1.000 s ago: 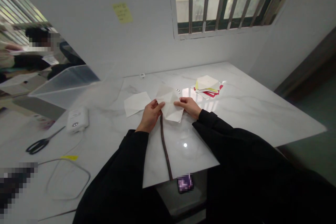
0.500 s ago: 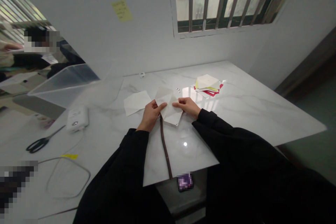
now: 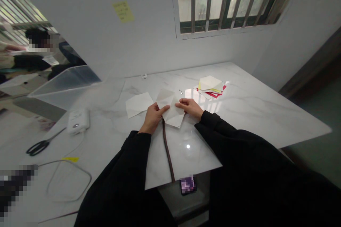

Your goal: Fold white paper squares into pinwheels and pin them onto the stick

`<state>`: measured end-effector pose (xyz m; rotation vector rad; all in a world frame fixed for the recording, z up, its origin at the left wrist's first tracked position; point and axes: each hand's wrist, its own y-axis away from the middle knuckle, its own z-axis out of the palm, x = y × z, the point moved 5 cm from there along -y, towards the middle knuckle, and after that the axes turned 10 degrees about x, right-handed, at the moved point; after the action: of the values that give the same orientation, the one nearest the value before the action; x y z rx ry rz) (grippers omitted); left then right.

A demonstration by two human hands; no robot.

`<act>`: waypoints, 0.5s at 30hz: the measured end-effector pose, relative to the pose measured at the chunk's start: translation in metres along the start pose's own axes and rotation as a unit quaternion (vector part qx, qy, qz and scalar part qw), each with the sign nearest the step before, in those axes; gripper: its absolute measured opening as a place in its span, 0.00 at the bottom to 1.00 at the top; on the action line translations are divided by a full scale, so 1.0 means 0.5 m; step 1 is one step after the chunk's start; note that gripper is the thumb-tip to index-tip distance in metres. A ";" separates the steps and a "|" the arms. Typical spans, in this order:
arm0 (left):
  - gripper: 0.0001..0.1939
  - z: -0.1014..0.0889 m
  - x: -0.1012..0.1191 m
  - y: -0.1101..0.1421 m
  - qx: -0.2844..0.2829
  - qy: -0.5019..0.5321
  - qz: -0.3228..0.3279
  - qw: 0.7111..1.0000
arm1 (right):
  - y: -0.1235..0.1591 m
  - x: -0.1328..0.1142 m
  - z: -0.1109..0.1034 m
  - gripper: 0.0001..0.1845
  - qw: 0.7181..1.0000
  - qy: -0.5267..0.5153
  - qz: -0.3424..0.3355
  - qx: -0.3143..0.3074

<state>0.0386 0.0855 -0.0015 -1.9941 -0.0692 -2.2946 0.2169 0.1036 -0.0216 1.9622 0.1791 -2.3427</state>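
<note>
"Where is the folded white paper (image 3: 173,116)?"

"Between the hands. The left hand (image 3: 153,117) pinches its left side, thumb on top; the right hand (image 3: 192,108) has the opposite edge between thumb and finger."

"Why both sides?"

"Probably to hold something so light taut and steady; one hand alone might let it swivel."

"And around the grip?"

"A flat white sheet (image 3: 137,105) lies just beyond and left of the left hand. Small shiny bits (image 3: 180,91) sit just past the right fingertips. The paper stack (image 3: 210,83) is farther out beyond the right hand, presumably leaving the fingers room."

"Is the brown strip (image 3: 166,145) held too?"

"I can't tell. It runs from below the left hand toward the wearer, its far end hidden."
</note>
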 end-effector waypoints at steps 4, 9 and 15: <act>0.27 0.002 0.000 0.003 -0.010 0.001 -0.008 1.000 | -0.003 -0.002 -0.008 0.23 0.998 0.041 -0.026 0.028; 0.26 0.009 0.007 0.010 -0.031 0.004 -0.018 0.999 | -0.006 0.000 -0.014 0.24 0.998 0.022 -0.027 0.058; 0.29 0.007 0.013 0.010 -0.012 0.011 -0.010 1.000 | -0.006 -0.002 -0.014 0.23 0.998 0.016 -0.020 0.064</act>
<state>0.0417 0.0805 0.0051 -1.9886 -0.0611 -2.3397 0.2234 0.1076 -0.0215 2.0730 0.0733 -2.4055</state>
